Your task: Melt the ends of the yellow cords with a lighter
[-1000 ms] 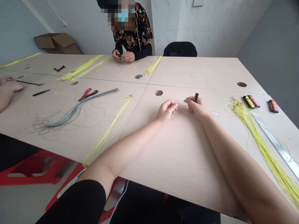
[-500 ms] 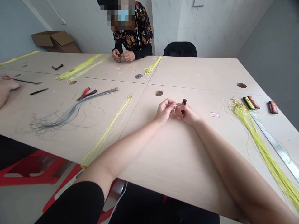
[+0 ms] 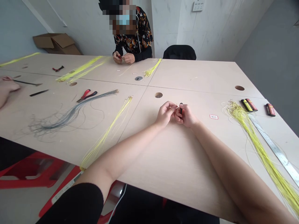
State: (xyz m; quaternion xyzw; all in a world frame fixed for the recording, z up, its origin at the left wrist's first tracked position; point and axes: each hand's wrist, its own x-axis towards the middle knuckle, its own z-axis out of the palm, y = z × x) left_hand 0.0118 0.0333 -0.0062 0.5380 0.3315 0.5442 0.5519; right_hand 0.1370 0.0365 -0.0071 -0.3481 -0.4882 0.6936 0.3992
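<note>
In the head view, my left hand [image 3: 166,113] and my right hand [image 3: 187,115] meet above the middle of the table. My left hand pinches a thin yellow line [image 3: 177,105] between thumb and fingertips; a tiny gold hook seems to be at its end, too small to be sure. My right hand is closed around a small dark lighter [image 3: 181,108], its thumb over the top end. The fingertips of both hands nearly touch. Right of them lies a bundle of yellow lines [image 3: 259,146] with gold hooks at its far end.
Two lighters [image 3: 249,105], another lighter [image 3: 270,109] and a steel ruler [image 3: 272,144] lie at right. Leftward are a yellow line bundle [image 3: 109,121], grey lines [image 3: 74,110] and red-handled pliers [image 3: 86,95]. A co-worker [image 3: 133,40] sits opposite; another person's hand [image 3: 8,87] is at far left.
The lighter has turned in my right hand, and my thumb now covers its top end. My left hand keeps its pinch on the line. The view has tipped up slightly.
</note>
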